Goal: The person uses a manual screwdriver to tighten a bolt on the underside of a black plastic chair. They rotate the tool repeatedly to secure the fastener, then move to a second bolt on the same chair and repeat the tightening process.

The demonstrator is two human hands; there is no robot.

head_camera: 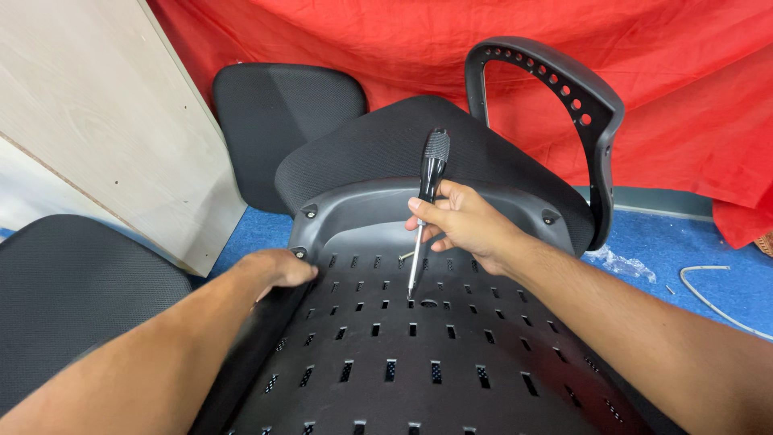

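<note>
Upturned chair seat (419, 362) fills the view, black slotted plastic underside facing up, fabric edge curling away at the far side. Everything placed rel. to that seat.

Right hand (459, 225) over the seat's far-middle, fingers closed round a screwdriver (427, 209). Black ribbed handle up top, thin metal shaft pointing down. Tip sitting at a round hole (428, 304) near the seat's centre row of slots; can't tell if seated on a screw. Tool near upright, leaning slightly toward the far side.

Left hand (278, 270) on the seat's left rim, fingers curled over the edge, clamped onto the plastic, pressing down. Bolt head (299, 253) just beside the knuckles, at the rim.

Small loose screw (407, 255) lying on the plastic just left of the shaft.

Armrest (564, 105) w/ a row of holes rising off the seat's far-right corner.

Second black cushion (282, 121) standing behind the seat, far left. Another mesh cushion (72, 298) left of the seat, near side. Pale wood panel (105, 121) leaning behind that. Red cloth (403, 40) hanging beyond the seat. Blue floor (692, 250) to the right, w/ a whitish cable (708, 294) lying on it.
</note>
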